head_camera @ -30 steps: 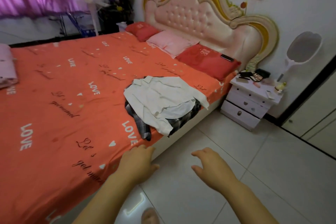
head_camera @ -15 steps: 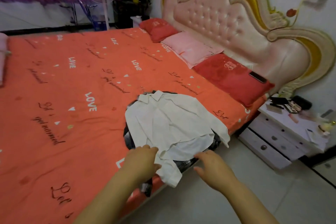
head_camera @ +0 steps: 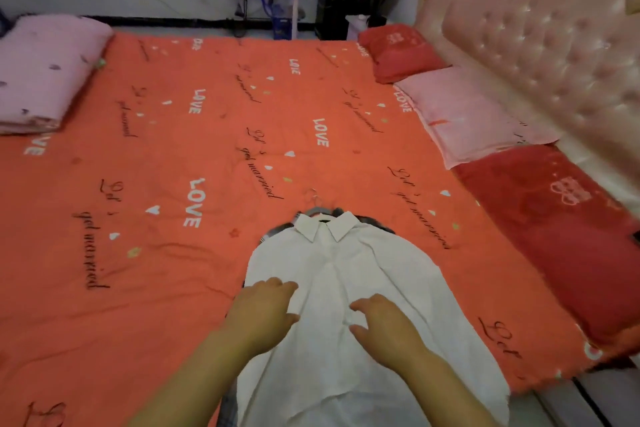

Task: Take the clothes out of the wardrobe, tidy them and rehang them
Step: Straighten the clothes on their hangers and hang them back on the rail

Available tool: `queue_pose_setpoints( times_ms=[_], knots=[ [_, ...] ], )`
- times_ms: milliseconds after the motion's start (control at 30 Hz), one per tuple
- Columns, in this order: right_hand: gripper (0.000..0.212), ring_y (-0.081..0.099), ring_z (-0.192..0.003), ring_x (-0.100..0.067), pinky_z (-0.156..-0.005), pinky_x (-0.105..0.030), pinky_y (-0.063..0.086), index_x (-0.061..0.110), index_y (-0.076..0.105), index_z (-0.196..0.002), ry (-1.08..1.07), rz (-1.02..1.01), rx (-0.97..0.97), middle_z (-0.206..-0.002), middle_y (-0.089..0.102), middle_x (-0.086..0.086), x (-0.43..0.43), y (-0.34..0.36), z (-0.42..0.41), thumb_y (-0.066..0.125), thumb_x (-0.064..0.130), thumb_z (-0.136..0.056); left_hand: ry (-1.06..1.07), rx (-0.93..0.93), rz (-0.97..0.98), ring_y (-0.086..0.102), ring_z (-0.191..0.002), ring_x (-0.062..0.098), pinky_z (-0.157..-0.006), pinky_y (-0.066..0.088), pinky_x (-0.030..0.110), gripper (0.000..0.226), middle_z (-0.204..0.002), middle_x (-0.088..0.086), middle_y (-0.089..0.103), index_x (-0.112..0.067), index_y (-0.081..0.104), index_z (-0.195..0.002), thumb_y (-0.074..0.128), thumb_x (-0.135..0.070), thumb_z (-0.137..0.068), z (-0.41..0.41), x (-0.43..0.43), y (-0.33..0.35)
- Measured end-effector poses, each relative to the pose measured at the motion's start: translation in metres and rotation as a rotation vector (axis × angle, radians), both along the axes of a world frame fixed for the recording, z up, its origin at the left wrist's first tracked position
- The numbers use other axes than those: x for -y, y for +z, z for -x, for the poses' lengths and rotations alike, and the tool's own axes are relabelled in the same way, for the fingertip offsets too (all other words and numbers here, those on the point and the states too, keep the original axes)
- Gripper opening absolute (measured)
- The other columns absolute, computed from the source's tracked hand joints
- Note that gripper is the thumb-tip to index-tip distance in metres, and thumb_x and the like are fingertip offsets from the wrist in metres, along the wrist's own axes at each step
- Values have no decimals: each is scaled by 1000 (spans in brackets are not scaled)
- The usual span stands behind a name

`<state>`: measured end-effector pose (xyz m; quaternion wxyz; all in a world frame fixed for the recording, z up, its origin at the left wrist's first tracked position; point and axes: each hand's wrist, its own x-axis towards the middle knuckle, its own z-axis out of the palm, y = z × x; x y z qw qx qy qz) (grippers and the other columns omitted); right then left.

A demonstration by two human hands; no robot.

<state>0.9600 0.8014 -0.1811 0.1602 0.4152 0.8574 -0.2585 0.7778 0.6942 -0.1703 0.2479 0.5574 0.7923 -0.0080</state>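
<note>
On orange bed (head_camera: 166,163) | 1 white shirt (head_camera: 374,267) | 1 hanger (head_camera: 314,209) | left hand (head_camera: 263,317), right hand (head_camera: 386,331) on shirt, fingers (head_camera: 282,287) released

Plaid garment (head_camera: 375,221) mostly under white shirt (head_camera: 346,270), hanger (head_camera: 313,199) hook alone showing

We see the shirt (head_camera: 346,270) at lower centre on the bed (head_camera: 173,166), over another garment (head_camera: 379,224), a hanger (head_camera: 317,210) just above its collar. The pillows (head_camera: 571,229) line the right, before the headboard (head_camera: 554,45); a folded quilt (head_camera: 45,73) lies upper left.
</note>
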Motion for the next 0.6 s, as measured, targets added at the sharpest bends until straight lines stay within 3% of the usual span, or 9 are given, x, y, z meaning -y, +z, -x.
queue_pose_setpoints(
  times_ms=[367,600],
  knots=[
    [45,44,-125,-21,-102,-27,33,19,40,-140,144,109,-30,-138,44,-6,-226,-134,113,47,29,-96,315,74,28,36,-130,16,-102,34,29,55,-148,-5,33,-29,24,-146,45,-39,-95,42,-173,-108],
    [42,45,-118,-29,-94,-37,43,13,47,-131,237,-71,-4,-129,48,-11,-290,-230,184,37,3,-92,431,90,32,32,-134,15,-108,28,29,54,-151,-7,29,-32,24,-145,45,-36,-96,64,-215,-177]
  ],
)
